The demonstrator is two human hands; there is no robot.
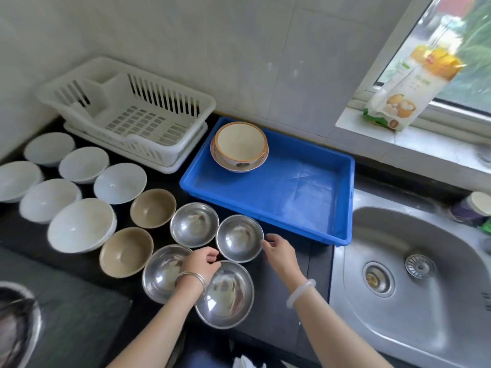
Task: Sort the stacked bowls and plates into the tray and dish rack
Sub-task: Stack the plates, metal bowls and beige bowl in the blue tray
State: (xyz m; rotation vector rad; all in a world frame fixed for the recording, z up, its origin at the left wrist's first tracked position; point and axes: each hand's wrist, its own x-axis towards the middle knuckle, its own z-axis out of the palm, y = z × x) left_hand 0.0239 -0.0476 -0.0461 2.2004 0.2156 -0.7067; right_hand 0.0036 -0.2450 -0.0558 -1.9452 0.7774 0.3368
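Steel bowl (240, 241) upright on dark counter (273, 309), just beside the near wall of blue tray (265, 208); right hand (279, 252) pinches its right rim, fingers curled; left hand (203, 261) curled at its left rim, hold cannot be told; nested cream bowls (240, 146) in tray's far left corner; white dish rack (127, 110) left of tray

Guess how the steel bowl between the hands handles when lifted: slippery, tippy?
The steel bowl looks thin-walled, so probably light and stiff. Its mirror finish looks slick; a rim pinch might slip. Rounded sides and small base suggest it rocks if pushed.
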